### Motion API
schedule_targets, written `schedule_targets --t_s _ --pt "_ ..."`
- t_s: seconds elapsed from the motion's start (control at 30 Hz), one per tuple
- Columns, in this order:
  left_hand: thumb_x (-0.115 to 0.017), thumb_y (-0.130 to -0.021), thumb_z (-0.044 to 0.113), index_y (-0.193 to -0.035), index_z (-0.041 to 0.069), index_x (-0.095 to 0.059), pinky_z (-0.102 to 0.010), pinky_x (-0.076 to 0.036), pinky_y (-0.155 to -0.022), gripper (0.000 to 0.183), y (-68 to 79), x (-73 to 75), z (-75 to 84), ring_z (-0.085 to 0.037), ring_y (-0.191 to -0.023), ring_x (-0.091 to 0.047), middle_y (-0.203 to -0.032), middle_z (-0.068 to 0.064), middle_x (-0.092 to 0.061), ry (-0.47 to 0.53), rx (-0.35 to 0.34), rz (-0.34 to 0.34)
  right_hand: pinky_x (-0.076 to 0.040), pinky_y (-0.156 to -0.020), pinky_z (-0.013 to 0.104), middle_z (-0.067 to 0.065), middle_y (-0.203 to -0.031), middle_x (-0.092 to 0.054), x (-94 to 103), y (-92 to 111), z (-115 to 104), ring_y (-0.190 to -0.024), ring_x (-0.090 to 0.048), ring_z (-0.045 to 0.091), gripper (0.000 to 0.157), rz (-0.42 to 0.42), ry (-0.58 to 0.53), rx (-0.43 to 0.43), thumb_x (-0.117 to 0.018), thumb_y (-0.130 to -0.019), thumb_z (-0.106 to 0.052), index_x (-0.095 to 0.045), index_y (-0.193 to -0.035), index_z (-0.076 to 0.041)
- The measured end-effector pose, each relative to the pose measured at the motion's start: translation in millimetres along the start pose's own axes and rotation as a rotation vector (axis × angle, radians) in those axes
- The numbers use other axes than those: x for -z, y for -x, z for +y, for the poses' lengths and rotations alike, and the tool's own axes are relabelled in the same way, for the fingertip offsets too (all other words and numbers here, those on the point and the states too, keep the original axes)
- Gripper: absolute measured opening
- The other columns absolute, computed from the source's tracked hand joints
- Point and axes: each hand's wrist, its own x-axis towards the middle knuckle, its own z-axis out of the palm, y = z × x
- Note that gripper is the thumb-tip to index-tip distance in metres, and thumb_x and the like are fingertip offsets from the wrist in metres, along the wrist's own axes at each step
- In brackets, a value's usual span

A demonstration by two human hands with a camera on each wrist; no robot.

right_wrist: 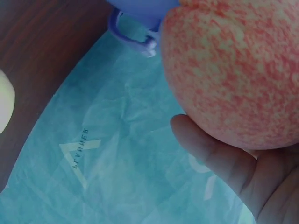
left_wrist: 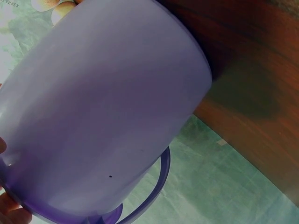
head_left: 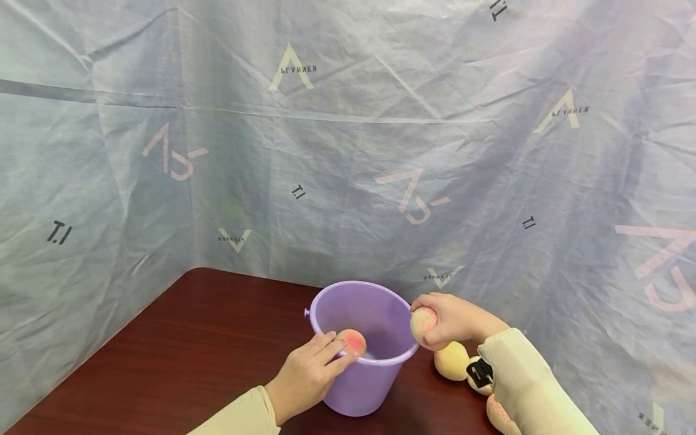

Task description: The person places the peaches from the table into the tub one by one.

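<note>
A purple bucket (head_left: 361,386) stands upright on the table, its mouth facing up. At its near rim my left hand (head_left: 304,374) holds a peach (head_left: 353,342) with a red blush, just over the opening. In the left wrist view the bucket wall (left_wrist: 107,93) fills most of the picture, and fingertips (left_wrist: 16,215) show at its rim. My right hand (head_left: 454,317) grips another peach (head_left: 423,321), pale and speckled red, beside the right rim. Up close, the right wrist view shows this peach (right_wrist: 238,74) with the thumb (right_wrist: 205,144) curled against its underside.
Right of the bucket, a yellow fruit (head_left: 451,361) and two more peach-like fruits, one pale and one reddish (head_left: 500,414), lie on the dark red-brown table (head_left: 163,362), partly behind my right sleeve. A grey printed sheet (head_left: 337,151) hangs around the table's back and sides.
</note>
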Motion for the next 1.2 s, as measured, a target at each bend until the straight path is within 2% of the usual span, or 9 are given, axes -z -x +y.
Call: schedule_targets --t_s 0.23,0.6,0.87,1.2 --pt "-0.039 -0.1 0.008 -0.103 0.019 -0.075 -0.036 -0.057 -0.078 0.037 -0.4 -0.4 0.0 -0.023 -0.09 -0.069 -0.099 -0.002 -0.07 -0.001 -0.005 0.004 -0.047 -0.065 0.024 -0.002 -0.092 -0.061 5.3 -10.4 -9.8 -0.078 -0.054 0.01 0.046 -0.043 -0.057 0.001 -0.071 -0.061 -0.02 -0.064 -0.105 -0.01" --pt "-0.037 -0.1 0.007 -0.104 0.019 -0.074 -0.037 -0.057 -0.078 0.039 -0.5 -0.3 0.3 -0.023 -0.092 -0.069 -0.099 -0.002 -0.07 0.002 -0.007 -0.007 -0.047 -0.068 0.025 -0.003 -0.09 -0.061 6.0 -30.3 -22.0 -0.078 -0.055 0.01 0.047 -0.085 -0.006 0.033 -0.071 -0.06 -0.02 -0.064 -0.105 -0.01" --pt "-0.037 -0.1 0.007 -0.104 0.019 -0.074 -0.037 -0.057 -0.076 0.039 -0.5 -0.3 -0.3 -0.024 -0.091 -0.069 -0.098 -0.003 -0.07 -0.004 -0.011 -0.002 -0.046 -0.067 0.026 -0.004 -0.089 -0.059 3.9 -50.3 -39.0 -0.077 -0.053 0.01 0.047 -0.17 0.07 0.013 -0.072 -0.06 -0.022 -0.065 -0.106 -0.012" --pt "-0.037 -0.1 0.008 -0.105 0.018 -0.074 -0.038 -0.057 -0.077 0.039 0.2 0.4 -0.9 -0.024 -0.092 -0.068 -0.1 -0.003 -0.07 -0.004 -0.01 -0.008 -0.047 -0.069 0.026 -0.001 -0.092 -0.06 4.9 -71.9 -58.5 -0.079 -0.055 0.011 0.047 -0.216 0.027 -0.007 -0.074 -0.063 -0.018 -0.065 -0.108 -0.012"
